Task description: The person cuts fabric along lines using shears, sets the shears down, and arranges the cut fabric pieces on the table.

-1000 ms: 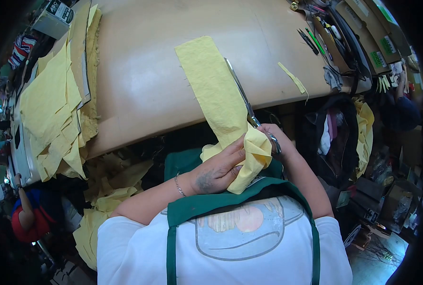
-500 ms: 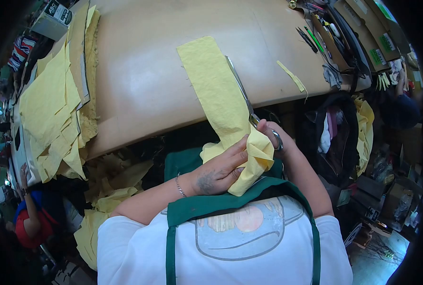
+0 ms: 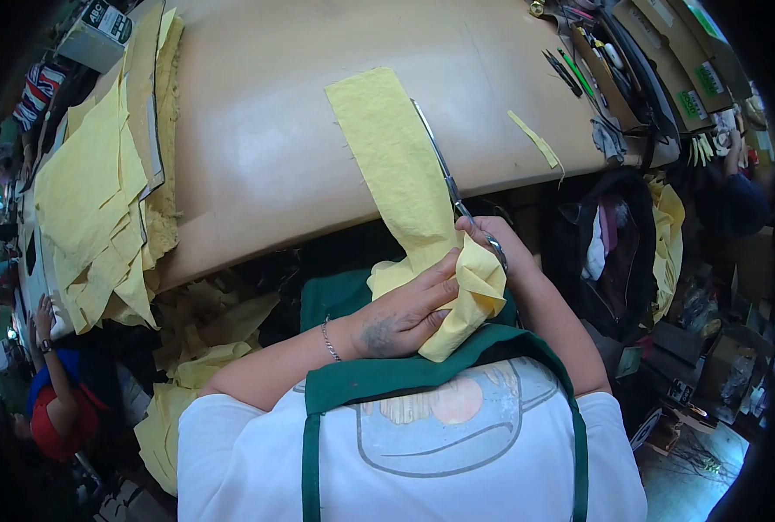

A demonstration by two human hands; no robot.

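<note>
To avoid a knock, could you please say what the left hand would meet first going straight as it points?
Past the yellow cloth it grips, the left hand would probably meet the right hand; depth is unclear.

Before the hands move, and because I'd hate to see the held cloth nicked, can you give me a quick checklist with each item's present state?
1. Scissors held in the right hand: ok.
2. Left hand gripping the held cloth: ok, at its bunched near end.
3. Whole cloth flat on the table: not ok; only the far part lies flat there.
4. Blades off the cloth: cannot tell; they run close along its right edge.
5. Loose scrap apart from the blades: ok, it lies farther right.
</note>
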